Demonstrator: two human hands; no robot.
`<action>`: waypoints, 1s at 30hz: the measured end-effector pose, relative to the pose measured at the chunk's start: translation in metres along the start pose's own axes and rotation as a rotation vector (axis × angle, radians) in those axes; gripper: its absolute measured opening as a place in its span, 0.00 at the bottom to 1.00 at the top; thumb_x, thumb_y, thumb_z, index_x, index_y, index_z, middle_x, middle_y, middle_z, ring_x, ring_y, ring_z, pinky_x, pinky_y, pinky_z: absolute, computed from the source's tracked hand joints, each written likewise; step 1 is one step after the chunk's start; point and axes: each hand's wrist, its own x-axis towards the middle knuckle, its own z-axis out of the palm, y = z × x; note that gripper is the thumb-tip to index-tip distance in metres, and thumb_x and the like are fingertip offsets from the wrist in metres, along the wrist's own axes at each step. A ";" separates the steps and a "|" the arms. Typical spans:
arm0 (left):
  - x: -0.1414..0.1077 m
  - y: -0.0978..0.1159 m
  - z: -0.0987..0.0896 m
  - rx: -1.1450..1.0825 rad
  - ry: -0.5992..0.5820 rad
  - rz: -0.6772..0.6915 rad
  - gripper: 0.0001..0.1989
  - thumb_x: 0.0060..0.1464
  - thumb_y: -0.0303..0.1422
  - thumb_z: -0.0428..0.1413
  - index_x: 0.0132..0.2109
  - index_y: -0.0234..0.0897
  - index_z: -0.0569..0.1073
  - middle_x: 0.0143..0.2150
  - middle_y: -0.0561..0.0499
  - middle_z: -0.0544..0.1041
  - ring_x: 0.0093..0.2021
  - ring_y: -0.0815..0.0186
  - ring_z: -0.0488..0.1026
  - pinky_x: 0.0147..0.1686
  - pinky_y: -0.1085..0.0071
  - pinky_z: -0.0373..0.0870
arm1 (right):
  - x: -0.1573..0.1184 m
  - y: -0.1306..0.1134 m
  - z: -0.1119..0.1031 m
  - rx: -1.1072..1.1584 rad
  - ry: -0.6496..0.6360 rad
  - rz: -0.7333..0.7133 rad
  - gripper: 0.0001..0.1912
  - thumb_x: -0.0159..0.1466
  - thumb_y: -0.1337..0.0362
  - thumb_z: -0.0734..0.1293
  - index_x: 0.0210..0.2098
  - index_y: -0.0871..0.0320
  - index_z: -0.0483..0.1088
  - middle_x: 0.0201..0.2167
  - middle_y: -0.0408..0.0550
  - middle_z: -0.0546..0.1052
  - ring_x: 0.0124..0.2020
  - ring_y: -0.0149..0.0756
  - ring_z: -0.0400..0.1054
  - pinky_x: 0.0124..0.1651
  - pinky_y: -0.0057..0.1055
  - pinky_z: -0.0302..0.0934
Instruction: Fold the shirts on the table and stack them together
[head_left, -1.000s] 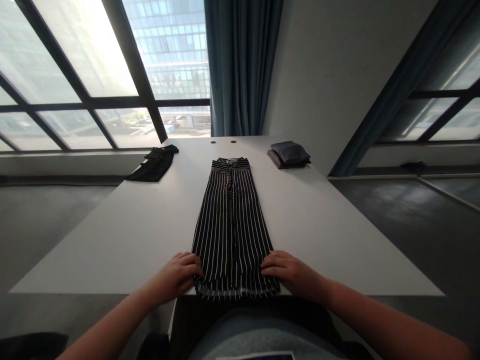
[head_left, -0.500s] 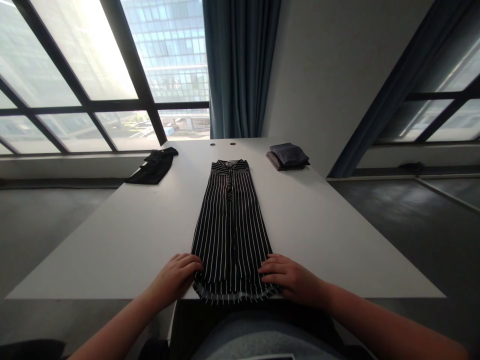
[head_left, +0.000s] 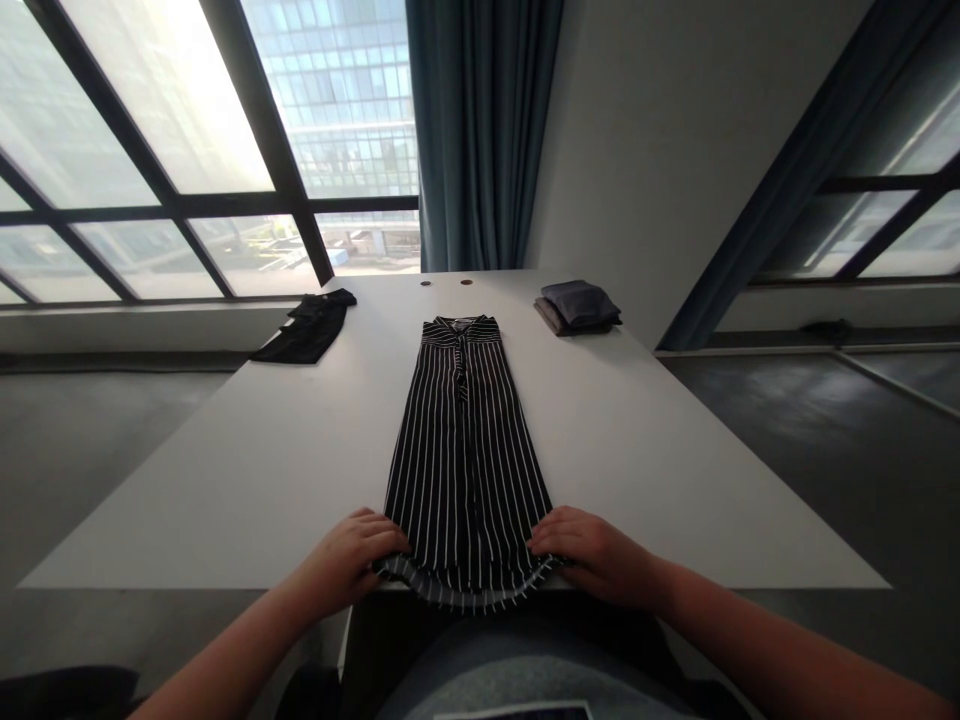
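A black shirt with white stripes (head_left: 466,440) lies lengthwise down the middle of the table, its sides folded in and its collar at the far end. My left hand (head_left: 358,556) grips the near left corner of its hem, fingers on top and thumb beneath. At the near right corner, my right hand (head_left: 592,548) holds the hem the same way. Between the hands the hem sags in a curve over the table's front edge, showing a paler inner side.
The shirt rests on a white table (head_left: 247,480). Dark folded clothing (head_left: 307,328) lies at the far left, partly along the edge. A stack of folded grey and dark clothes (head_left: 577,308) sits at the far right. Blue curtains (head_left: 484,140) hang behind.
Both hands have closed on the hem corners and lifted them slightly. The hem now curves and sags between them. The rest of the shirt lies as before.
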 end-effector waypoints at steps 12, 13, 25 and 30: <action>0.020 -0.001 -0.050 -0.158 0.274 -0.096 0.14 0.57 0.26 0.52 0.48 0.41 0.78 0.43 0.50 0.83 0.43 0.63 0.80 0.45 0.68 0.74 | 0.021 0.001 -0.042 0.086 0.191 0.223 0.15 0.76 0.60 0.61 0.50 0.56 0.78 0.40 0.49 0.84 0.40 0.36 0.79 0.45 0.31 0.70; 0.025 -0.004 -0.055 -0.164 0.303 -0.116 0.14 0.57 0.26 0.53 0.47 0.40 0.78 0.42 0.50 0.84 0.42 0.63 0.80 0.44 0.69 0.74 | 0.025 0.005 -0.047 0.087 0.224 0.254 0.15 0.76 0.59 0.61 0.49 0.56 0.79 0.40 0.49 0.84 0.39 0.36 0.79 0.44 0.31 0.70; 0.104 -0.079 -0.075 -0.299 0.466 -0.283 0.14 0.58 0.40 0.57 0.45 0.36 0.79 0.40 0.47 0.83 0.40 0.60 0.77 0.43 0.65 0.73 | 0.084 0.089 -0.080 0.136 0.419 0.522 0.17 0.69 0.52 0.65 0.43 0.57 0.80 0.38 0.48 0.83 0.41 0.43 0.76 0.48 0.37 0.69; 0.128 -0.125 -0.051 -0.373 0.421 -0.399 0.19 0.60 0.47 0.57 0.44 0.36 0.79 0.35 0.50 0.82 0.36 0.62 0.76 0.38 0.68 0.71 | 0.099 0.135 -0.065 0.101 0.363 0.631 0.14 0.68 0.59 0.65 0.42 0.58 0.80 0.36 0.47 0.83 0.39 0.40 0.75 0.44 0.34 0.67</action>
